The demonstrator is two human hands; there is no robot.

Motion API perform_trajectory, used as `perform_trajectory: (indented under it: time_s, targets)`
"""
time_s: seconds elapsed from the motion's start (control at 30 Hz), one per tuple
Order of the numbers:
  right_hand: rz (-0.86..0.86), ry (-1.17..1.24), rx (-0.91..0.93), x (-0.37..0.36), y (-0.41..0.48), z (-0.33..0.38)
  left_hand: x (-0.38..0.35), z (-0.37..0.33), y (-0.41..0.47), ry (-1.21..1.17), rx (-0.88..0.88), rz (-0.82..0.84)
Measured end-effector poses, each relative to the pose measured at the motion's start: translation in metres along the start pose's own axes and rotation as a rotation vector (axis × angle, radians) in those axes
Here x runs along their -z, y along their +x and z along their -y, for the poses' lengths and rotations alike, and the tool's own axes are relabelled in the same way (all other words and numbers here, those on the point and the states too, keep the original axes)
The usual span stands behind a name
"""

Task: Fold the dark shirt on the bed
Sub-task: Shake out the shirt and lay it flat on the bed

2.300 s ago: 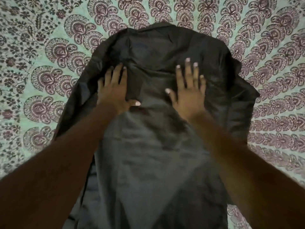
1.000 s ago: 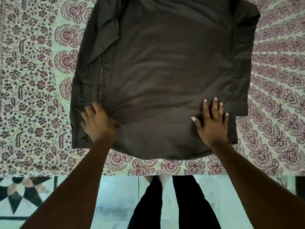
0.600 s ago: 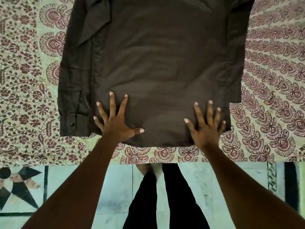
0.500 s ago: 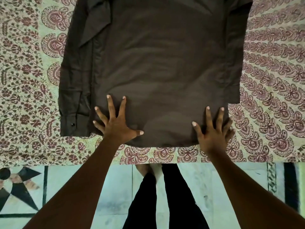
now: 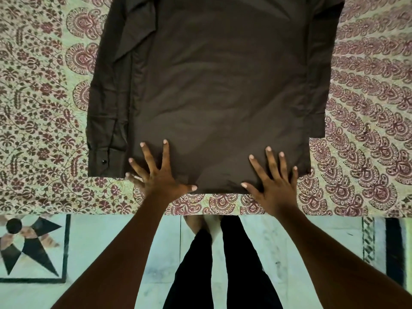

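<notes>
The dark shirt [image 5: 218, 85] lies flat on the bed, back side up, its hem near the bed's front edge. One sleeve runs down the left side, ending in a buttoned cuff [image 5: 104, 161]; the other sleeve lies along the right side. My left hand [image 5: 159, 175] presses flat on the hem's left part, fingers spread. My right hand [image 5: 273, 179] presses flat on the hem's right part, fingers spread too. Neither hand grips the cloth.
A patterned green and maroon bedsheet [image 5: 44, 108] covers the bed; its front edge [image 5: 89, 211] runs across below the hem. Below it are a pale tiled floor [image 5: 111, 241] with a black star inlay [image 5: 29, 248] and my dark trouser legs [image 5: 223, 264].
The view dropped from the shirt's upper part to the hem. My hands slid down the shirt; the left opened flat on the hem, and the right shifted slightly left in the last half second.
</notes>
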State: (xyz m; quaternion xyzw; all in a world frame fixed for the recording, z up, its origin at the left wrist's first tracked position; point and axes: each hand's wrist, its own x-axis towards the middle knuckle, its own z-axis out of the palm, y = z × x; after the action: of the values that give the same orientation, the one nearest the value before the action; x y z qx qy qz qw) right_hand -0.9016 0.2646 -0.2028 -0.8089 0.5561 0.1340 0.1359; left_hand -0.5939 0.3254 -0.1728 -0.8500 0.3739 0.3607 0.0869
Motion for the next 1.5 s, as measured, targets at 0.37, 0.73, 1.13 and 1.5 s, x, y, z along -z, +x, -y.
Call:
perform_trajectory:
  time_s: [0.37, 0.73, 1.13, 1.5]
  targets:
    - [-0.048, 0.044, 0.212, 0.022, 0.067, 0.025, 0.002, -0.041, 0.025, -0.026, -0.093, 0.009]
    - [-0.147, 0.05, 0.049, 0.035, 0.07, -0.032, -0.01, -0.127, 0.007, 0.138, -0.556, -0.071]
    - [-0.082, -0.07, 0.422, 0.072, 0.179, -0.11, -0.017, -0.226, 0.005, 0.155, -0.329, -0.235]
    - [-0.07, 0.005, 0.285, 0.1, 0.231, -0.179, 0.014, -0.318, 0.049, 0.308, -0.414, -0.142]
